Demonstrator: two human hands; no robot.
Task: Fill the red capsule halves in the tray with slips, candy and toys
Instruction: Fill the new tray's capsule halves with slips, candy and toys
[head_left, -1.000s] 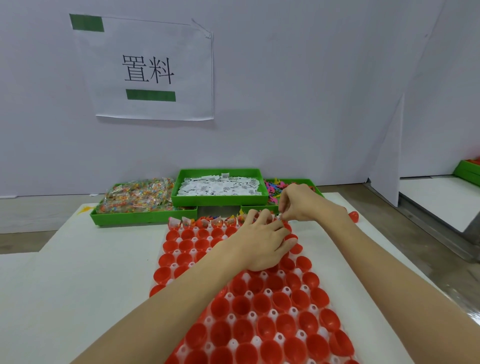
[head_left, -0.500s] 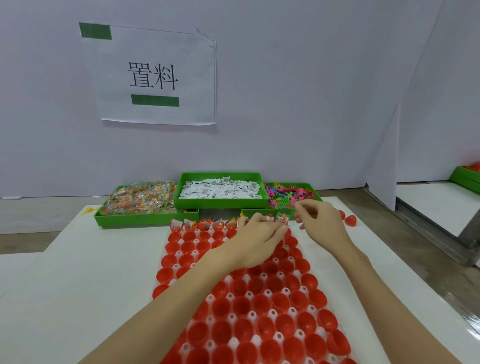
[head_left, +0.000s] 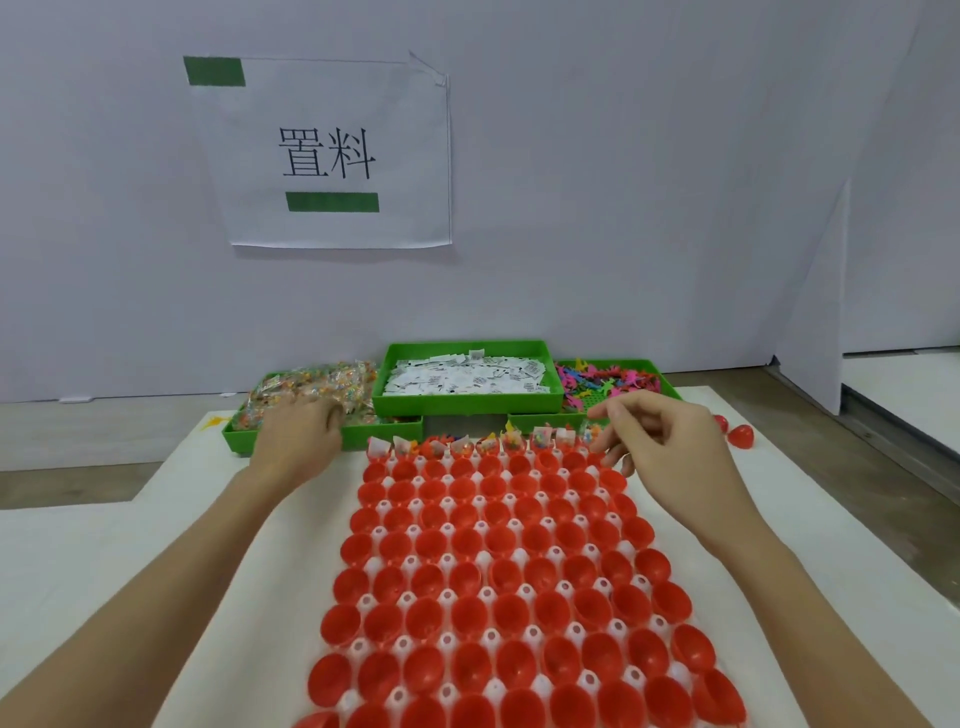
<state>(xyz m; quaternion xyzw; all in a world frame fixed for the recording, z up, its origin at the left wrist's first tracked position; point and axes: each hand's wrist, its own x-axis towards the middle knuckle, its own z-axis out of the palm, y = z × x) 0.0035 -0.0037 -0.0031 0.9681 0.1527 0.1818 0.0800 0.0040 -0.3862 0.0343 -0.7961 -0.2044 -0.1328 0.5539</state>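
A white tray (head_left: 410, 531) holds several rows of red capsule halves (head_left: 498, 577). The far row (head_left: 483, 446) has slips, candy packets and toys in it; the nearer rows look bare. My left hand (head_left: 298, 439) reaches over the front wall of the green bin of candy packets (head_left: 311, 387), fingers curled at the packets; a grip cannot be made out. My right hand (head_left: 660, 441) hovers at the far right corner of the tray, fingers loosely spread, nothing visible in them. A green bin of white slips (head_left: 467, 379) sits in the middle, a green bin of coloured toys (head_left: 608, 382) to the right.
Two loose red capsule halves (head_left: 737, 435) lie on the white table right of my right hand. A paper sign (head_left: 327, 156) hangs on the grey wall behind the bins. A partition panel (head_left: 810, 312) stands at the right, the table edge beyond it.
My left hand left the tray's far row and moved left and back to the candy bin. My right hand drifted slightly right and opened its fingers.
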